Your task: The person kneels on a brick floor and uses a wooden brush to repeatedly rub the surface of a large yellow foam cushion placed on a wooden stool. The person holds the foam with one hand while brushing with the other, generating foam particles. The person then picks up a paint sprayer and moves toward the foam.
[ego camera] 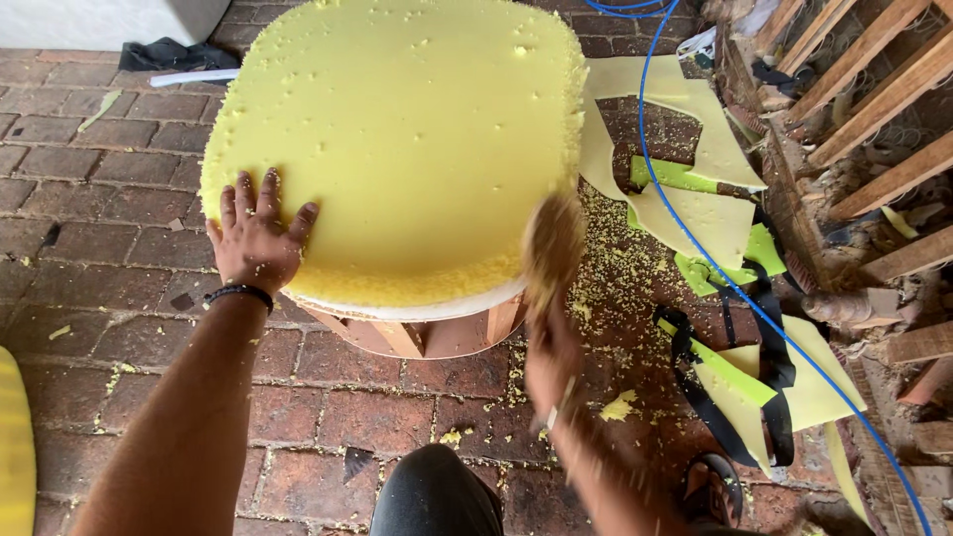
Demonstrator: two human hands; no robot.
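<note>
The head view looked down on a big yellow foam cushion (397,139) with rounded corners, which lay on top of a wooden frame (417,333) standing on the brick floor (89,199). The left hand (255,236) rested flat on the near left edge of the foam, with the fingers spread and pressing on the surface; a dark band (238,292) sat on its wrist. The right hand (552,357) was at the near right corner of the foam, just below its edge, and it was blurred, so one cannot tell if it was closed or what it held; a blurred brownish shape (553,243) stood above it against the foam edge. Small yellow crumbs (615,288) covered the bricks to the right. Flat foam offcuts (695,213), black straps (774,357) and a blue hose (695,238) lay there too, near wooden slats (874,69).
</note>
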